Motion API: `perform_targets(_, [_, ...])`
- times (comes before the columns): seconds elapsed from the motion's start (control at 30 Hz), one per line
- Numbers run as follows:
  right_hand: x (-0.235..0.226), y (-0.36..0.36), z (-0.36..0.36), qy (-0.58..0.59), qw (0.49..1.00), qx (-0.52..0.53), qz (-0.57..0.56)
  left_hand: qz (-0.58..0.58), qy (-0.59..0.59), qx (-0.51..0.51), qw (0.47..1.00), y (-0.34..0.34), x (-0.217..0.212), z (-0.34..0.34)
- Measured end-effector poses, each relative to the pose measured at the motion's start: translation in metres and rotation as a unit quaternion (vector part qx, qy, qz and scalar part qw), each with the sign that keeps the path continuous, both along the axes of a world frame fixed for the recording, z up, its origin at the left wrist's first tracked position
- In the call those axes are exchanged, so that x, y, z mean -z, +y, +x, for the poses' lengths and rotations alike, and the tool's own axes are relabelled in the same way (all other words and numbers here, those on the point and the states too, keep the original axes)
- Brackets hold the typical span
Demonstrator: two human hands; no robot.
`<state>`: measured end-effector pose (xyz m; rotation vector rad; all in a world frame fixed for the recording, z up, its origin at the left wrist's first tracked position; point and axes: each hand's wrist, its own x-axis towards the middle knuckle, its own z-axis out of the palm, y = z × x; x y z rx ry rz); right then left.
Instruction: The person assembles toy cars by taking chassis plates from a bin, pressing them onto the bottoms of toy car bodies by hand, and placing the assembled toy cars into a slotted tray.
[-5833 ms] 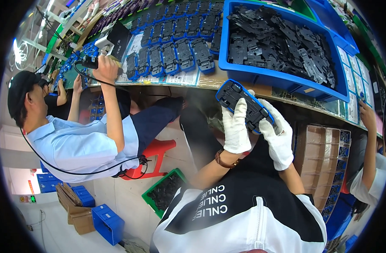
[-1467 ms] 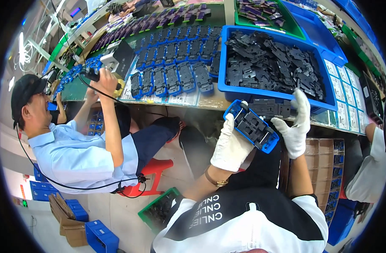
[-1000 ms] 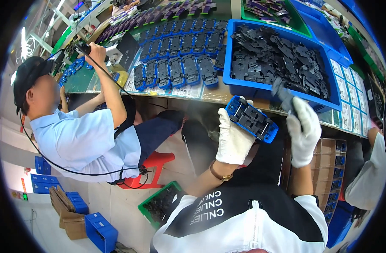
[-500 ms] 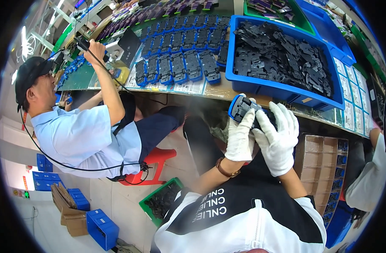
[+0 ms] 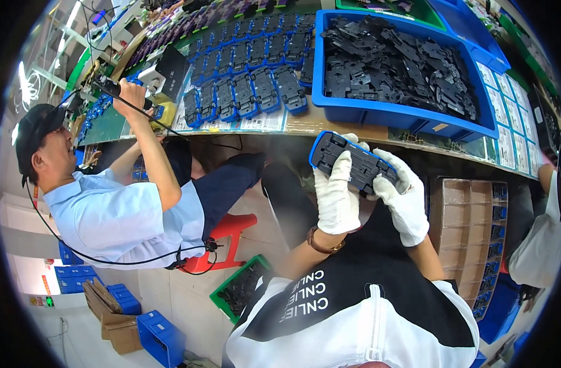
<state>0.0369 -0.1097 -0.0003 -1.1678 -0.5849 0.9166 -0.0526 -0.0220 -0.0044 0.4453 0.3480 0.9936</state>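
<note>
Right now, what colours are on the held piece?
The piece is black, edged in blue; the head view shows it best.

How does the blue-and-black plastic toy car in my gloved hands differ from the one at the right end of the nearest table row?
The held car is gripped by your left hand and right hand; the row car rests on the table. In view, the held car lies more sideways; the row car, more up-and-down. Both show black undersides and blue edges.

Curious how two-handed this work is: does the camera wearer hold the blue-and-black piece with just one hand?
No, the left hand and the right hand both hold the blue-and-black piece.
</note>
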Motion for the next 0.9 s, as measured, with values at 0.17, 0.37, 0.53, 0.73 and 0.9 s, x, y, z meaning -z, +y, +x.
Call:
perform_targets(0.17, [0.002, 0.002, -0.003, -0.006, 1.000, -0.013, 0.009, -0.040, 0.006, 0.001, 0.999, 0.012, 0.003, 0.000])
perform_targets(0.37, [0.015, 0.013, -0.004, 0.026, 1.000, -0.018, -0.003, -0.005, 0.032, -0.076, 0.997, 0.016, 0.016, 0.007])
perform_targets(0.53, [0.011, 0.020, 0.002, 0.222, 0.973, -0.055, 0.019, -0.050, 0.062, -0.103, 0.992, 0.034, 0.018, 0.002])
perform_targets(0.73, [0.015, 0.028, -0.005, 0.059, 0.998, -0.003, 0.001, -0.002, 0.059, -0.108, 0.992, 0.029, 0.019, 0.010])
perform_targets(0.9, [0.029, 0.030, -0.003, 0.045, 0.999, -0.005, -0.002, 0.031, 0.075, -0.132, 0.988, 0.030, 0.018, 0.010])
